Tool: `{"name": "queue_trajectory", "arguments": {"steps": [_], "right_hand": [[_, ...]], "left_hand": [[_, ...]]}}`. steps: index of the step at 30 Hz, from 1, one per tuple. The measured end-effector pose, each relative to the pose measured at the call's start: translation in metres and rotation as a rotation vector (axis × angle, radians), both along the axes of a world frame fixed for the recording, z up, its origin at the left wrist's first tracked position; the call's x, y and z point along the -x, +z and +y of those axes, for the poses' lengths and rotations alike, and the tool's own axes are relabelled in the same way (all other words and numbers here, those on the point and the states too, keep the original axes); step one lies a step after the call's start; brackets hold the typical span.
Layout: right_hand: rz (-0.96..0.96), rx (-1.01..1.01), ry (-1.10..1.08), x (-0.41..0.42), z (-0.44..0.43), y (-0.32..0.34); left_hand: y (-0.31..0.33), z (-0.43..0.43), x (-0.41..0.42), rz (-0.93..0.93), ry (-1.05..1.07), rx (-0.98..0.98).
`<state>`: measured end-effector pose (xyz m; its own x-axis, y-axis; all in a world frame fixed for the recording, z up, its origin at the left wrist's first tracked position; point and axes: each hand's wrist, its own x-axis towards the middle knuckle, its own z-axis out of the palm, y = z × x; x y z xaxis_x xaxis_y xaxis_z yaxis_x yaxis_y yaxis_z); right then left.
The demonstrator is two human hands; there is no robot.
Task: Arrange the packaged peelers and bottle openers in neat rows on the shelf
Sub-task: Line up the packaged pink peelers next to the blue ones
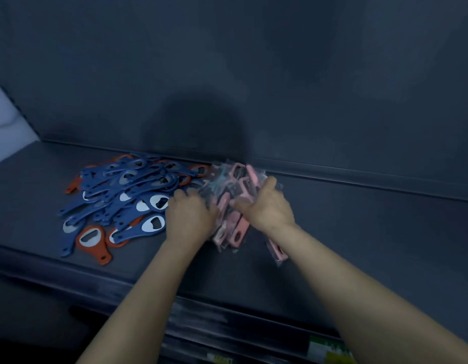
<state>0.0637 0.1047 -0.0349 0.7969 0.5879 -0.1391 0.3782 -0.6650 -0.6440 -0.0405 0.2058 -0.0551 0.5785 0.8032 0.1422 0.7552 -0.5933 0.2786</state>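
The packaged peelers (pixel 233 185) lay heaped on the shelf (pixel 359 232) between and beneath the left hand (pixel 189 216) and the right hand (pixel 267 206), reaching beyond the fingertips. The bottle openers (pixel 122 198) lay piled just left of the left hand, touching that heap. The back panel (pixel 254 74) stood behind both piles.

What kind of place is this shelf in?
Probably a shop's display shelving: a dark shelf with blurred labels on the rail below, holding bulk heaps of bottle openers and packaged peelers as stock.
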Motion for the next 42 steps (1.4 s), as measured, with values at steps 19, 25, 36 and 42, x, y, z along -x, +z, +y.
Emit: {"name": "queue_trajectory", "arguments": {"steps": [19, 25, 36, 42], "right_hand": [[0.053, 0.132, -0.269, -0.004, -0.008, -0.001], [0.002, 0.163, -0.209, 0.000, -0.014, -0.005], [0.222, -0.172, -0.237, -0.036, -0.114, 0.012], [0.165, -0.280, -0.312, -0.066, -0.221, 0.022]], "left_hand": [[0.005, 0.002, -0.014, -0.078, -0.106, 0.477], [0.010, -0.005, -0.015, -0.242, -0.128, 0.532], [0.022, -0.080, -0.044, -0.458, -0.273, 0.880], [0.028, -0.183, -0.095, -0.479, -0.363, 1.022]]}}
